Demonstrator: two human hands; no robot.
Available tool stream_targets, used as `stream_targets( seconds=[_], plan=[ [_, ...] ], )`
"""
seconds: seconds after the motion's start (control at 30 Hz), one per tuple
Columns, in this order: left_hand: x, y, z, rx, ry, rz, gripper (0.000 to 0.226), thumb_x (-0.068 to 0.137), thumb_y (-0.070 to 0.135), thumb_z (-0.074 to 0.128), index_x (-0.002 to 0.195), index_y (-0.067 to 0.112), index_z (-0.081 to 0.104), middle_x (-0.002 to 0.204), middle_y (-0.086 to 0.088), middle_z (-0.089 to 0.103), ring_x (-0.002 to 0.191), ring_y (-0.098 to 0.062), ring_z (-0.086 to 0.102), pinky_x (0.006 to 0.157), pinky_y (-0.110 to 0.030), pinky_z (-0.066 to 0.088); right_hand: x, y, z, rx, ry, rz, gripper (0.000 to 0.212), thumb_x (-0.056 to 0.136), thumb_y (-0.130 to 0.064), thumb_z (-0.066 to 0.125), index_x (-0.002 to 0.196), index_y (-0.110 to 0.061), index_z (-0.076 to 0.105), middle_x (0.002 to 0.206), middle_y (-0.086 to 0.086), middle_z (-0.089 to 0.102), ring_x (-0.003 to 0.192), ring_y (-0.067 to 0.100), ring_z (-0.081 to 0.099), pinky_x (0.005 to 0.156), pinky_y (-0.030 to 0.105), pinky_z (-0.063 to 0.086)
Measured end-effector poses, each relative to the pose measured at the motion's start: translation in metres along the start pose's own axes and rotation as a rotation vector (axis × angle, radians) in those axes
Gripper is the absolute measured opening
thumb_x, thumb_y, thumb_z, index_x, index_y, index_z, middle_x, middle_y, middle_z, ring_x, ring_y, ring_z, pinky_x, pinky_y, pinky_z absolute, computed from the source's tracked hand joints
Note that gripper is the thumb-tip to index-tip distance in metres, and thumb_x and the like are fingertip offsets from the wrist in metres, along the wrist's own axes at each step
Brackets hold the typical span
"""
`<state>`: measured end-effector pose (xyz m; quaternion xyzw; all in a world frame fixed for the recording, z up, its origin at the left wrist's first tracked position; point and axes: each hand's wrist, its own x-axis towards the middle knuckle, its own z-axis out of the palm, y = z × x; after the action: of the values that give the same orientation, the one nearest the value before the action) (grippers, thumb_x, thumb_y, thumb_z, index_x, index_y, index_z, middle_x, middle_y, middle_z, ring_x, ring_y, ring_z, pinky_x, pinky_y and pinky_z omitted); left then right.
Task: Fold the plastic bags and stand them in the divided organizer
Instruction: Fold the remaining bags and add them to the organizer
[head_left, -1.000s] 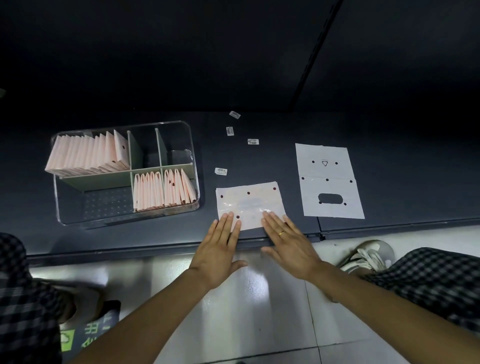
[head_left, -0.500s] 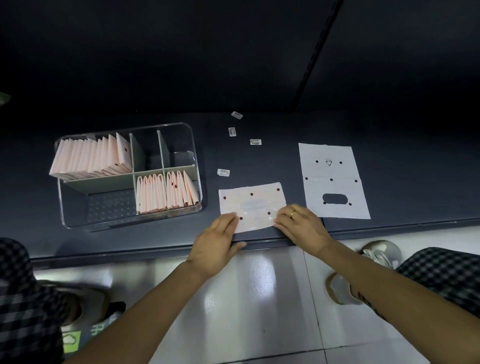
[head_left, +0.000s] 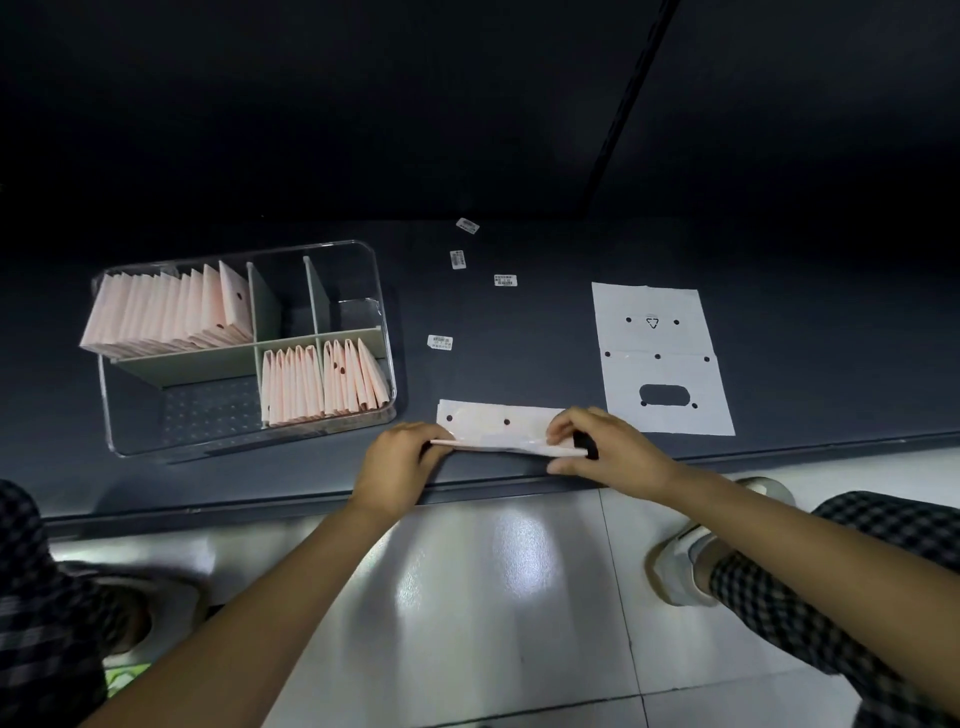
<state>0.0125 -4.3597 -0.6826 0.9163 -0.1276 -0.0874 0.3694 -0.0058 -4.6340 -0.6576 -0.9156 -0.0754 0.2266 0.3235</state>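
Note:
A pale pink plastic bag (head_left: 498, 422) with dark dots lies near the front edge of the dark table, its near half lifted and folded over. My left hand (head_left: 400, 462) pinches the bag's lifted left corner. My right hand (head_left: 605, 447) pinches the lifted right corner. A clear divided organizer (head_left: 374, 332) stands to the left, with several folded pink bags (head_left: 166, 312) upright in its back left compartment and more folded bags (head_left: 322, 382) in its two front right compartments. An unfolded white bag (head_left: 660, 358) lies flat to the right.
Several small white barcode labels (head_left: 440, 342) lie scattered behind the bag. The table's front edge (head_left: 260, 506) runs just under my hands, with a glossy tiled floor below. Checked trouser legs and a shoe (head_left: 680, 566) flank my arms.
My hands went from pressing flat on the bag's near edge to pinching its near corners and lifting them, folding the near half up and away from me.

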Motion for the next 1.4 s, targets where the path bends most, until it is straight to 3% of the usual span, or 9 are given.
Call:
stream_targets(
  seconds=[0.23, 0.4, 0.53, 0.63, 0.83, 1.0, 1.17, 1.3, 1.4],
  plan=[
    [0.010, 0.009, 0.004, -0.085, 0.012, -0.238, 0.013, 0.089, 0.017, 0.064, 0.100, 0.009, 0.065, 0.075, -0.001, 0.061, 0.082, -0.030, 0.062, 0.068, -0.032, 0.044, 0.011, 0.002, 0.018, 0.294, 0.320, 0.321, 0.033, 0.083, -0.020, 0.071, 0.062, -0.017, 0.046, 0.047, -0.014, 0.052, 0.057, 0.007, 0.046, 0.061, 0.023, 0.037],
    [0.001, 0.024, 0.014, 0.190, 0.189, 0.080, 0.050, 0.079, 0.009, 0.072, 0.126, 0.004, 0.053, 0.114, -0.014, 0.057, 0.106, -0.031, 0.053, 0.092, -0.037, 0.044, 0.019, -0.003, 0.021, 0.258, 0.325, 0.424, 0.018, 0.083, -0.023, 0.071, 0.090, -0.009, 0.062, 0.078, 0.002, 0.068, 0.084, 0.022, 0.062, 0.080, 0.030, 0.046],
    [-0.004, 0.029, 0.036, 0.407, -0.143, 0.296, 0.071, 0.092, 0.039, 0.056, 0.146, 0.004, 0.026, 0.156, -0.012, 0.019, 0.144, -0.029, 0.016, 0.118, -0.034, 0.007, 0.020, -0.002, 0.022, 0.252, 0.338, 0.439, 0.022, 0.083, -0.023, 0.071, 0.099, -0.010, 0.061, 0.079, 0.001, 0.070, 0.089, 0.023, 0.064, 0.080, 0.029, 0.046],
    [-0.003, 0.014, 0.044, 0.611, -0.286, 0.218, 0.084, 0.094, 0.061, 0.025, 0.148, 0.009, -0.012, 0.155, -0.007, -0.021, 0.144, -0.022, -0.018, 0.117, -0.032, -0.012, 0.021, -0.002, 0.022, 0.242, 0.324, 0.463, 0.028, 0.084, -0.023, 0.070, 0.106, -0.011, 0.058, 0.077, 0.000, 0.068, 0.092, 0.023, 0.063, 0.079, 0.028, 0.045],
    [-0.003, 0.009, 0.044, 0.681, -0.331, 0.228, 0.085, 0.092, 0.065, 0.016, 0.145, 0.010, -0.020, 0.153, -0.009, -0.027, 0.142, -0.024, -0.024, 0.117, -0.036, -0.013, 0.010, -0.035, 0.045, -0.322, 0.613, 0.202, 0.040, 0.089, -0.024, 0.060, 0.125, -0.008, 0.053, 0.119, 0.013, 0.057, 0.111, 0.031, 0.051, 0.093, 0.039, 0.039],
    [-0.004, 0.010, 0.040, 0.678, -0.363, 0.242, 0.077, 0.097, 0.055, 0.019, 0.139, 0.011, -0.028, 0.152, -0.010, -0.029, 0.131, -0.024, -0.040, 0.113, -0.035, -0.023, 0.021, -0.059, 0.084, -0.281, 0.136, -0.152, 0.063, 0.100, -0.037, 0.038, 0.150, -0.008, 0.012, 0.159, 0.004, 0.008, 0.146, 0.014, 0.003, 0.119, 0.025, -0.001],
    [-0.003, 0.010, 0.041, 0.662, -0.356, 0.225, 0.086, 0.091, 0.066, 0.016, 0.145, 0.010, -0.020, 0.152, -0.010, -0.028, 0.141, -0.025, -0.026, 0.117, -0.036, -0.015, 0.008, -0.018, 0.077, -0.410, 0.165, 0.020, 0.071, 0.098, -0.048, 0.029, 0.150, -0.012, -0.004, 0.156, 0.000, -0.012, 0.142, 0.010, -0.016, 0.116, 0.024, -0.012],
    [0.000, 0.005, 0.039, 0.662, -0.345, 0.267, 0.091, 0.087, 0.071, 0.014, 0.147, 0.011, -0.017, 0.155, -0.010, -0.023, 0.143, -0.022, -0.023, 0.117, -0.034, -0.014, -0.012, 0.010, 0.056, -0.530, 0.139, -0.024, 0.069, 0.098, -0.048, 0.030, 0.150, -0.011, 0.003, 0.154, -0.004, -0.009, 0.146, 0.014, -0.003, 0.117, 0.026, -0.010],
    [0.007, 0.007, 0.031, 0.669, -0.356, 0.272, 0.092, 0.086, 0.074, 0.021, 0.150, 0.014, -0.007, 0.157, -0.007, -0.016, 0.144, -0.020, -0.019, 0.113, -0.032, -0.021, -0.017, 0.006, 0.039, -0.597, 0.199, -0.105, 0.061, 0.095, -0.042, 0.048, 0.143, -0.005, 0.036, 0.151, 0.008, 0.032, 0.138, 0.025, 0.034, 0.118, 0.038, 0.015]
  ],
)
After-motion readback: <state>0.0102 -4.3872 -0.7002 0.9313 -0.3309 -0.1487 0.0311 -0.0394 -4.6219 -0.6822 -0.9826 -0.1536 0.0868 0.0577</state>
